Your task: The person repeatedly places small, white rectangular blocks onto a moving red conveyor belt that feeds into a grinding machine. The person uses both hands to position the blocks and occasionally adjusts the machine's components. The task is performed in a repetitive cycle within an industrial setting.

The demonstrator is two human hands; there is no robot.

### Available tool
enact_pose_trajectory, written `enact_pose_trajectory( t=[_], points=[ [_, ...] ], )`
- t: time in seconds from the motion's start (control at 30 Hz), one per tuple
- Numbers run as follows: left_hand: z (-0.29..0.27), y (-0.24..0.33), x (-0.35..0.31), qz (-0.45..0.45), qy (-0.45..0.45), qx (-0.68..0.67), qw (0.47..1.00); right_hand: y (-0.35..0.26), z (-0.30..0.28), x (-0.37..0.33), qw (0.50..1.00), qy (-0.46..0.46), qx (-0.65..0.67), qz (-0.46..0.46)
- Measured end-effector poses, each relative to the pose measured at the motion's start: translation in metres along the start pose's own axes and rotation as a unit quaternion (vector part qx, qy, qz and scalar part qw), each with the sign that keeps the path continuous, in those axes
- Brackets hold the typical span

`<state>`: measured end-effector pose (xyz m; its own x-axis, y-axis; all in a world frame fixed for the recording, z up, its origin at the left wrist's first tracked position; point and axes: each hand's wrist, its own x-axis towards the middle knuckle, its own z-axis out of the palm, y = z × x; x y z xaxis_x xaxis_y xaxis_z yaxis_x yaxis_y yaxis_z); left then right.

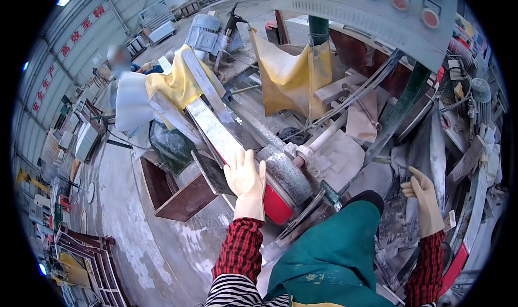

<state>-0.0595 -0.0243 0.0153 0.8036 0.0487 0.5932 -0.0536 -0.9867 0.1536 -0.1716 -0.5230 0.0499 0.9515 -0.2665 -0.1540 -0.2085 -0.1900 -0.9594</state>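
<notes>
At the near end of a long pale strip (pixel 214 126) on the machine, the left hand (pixel 248 184) is open and flat; I cannot tell if it touches. Just right of it are a rough grey drum (pixel 283 175) and a red part (pixel 277 203). Well to the right, the right hand (pixel 423 196) is loosely open. A yellow cloth (pixel 171 86) covers the strip's far end.

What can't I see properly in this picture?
In the head view:
- Left hand: palm hidden by the hand itself.
- Yellow cloth: covers whatever lies beneath.
- Control panel: top cut off by the picture's upper edge.
- Distant person: face blurred.
</notes>
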Motion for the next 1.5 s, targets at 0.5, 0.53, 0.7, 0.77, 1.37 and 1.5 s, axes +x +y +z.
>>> enact_pose_trajectory(
  t=[0.5,0.53,0.7,0.77,1.37,1.5],
  points=[
    [0.023,0.022,-0.014,-0.037,-0.044,0.049,0.997,0.021,-0.038,0.049,0.995,-0.014,0.086,0.043],
    [0.027,0.03,-0.014,-0.028,-0.035,0.044,0.998,0.017,-0.045,0.05,0.995,-0.013,0.082,0.048],
    [0.005,0.033,-0.012,-0.09,-0.08,0.055,0.991,0.002,-0.045,0.061,0.994,-0.049,0.077,0.066],
    [0.001,0.033,-0.012,-0.093,-0.074,0.067,0.991,-0.005,-0.045,0.061,0.994,-0.045,0.07,0.075],
    [-0.003,0.045,-0.018,-0.115,-0.075,0.058,0.989,0.024,-0.03,0.112,0.984,-0.097,0.052,0.138],
    [0.003,0.046,-0.023,-0.116,-0.051,0.071,0.989,0.023,-0.022,0.118,0.983,-0.123,0.052,0.128]
  ],
)
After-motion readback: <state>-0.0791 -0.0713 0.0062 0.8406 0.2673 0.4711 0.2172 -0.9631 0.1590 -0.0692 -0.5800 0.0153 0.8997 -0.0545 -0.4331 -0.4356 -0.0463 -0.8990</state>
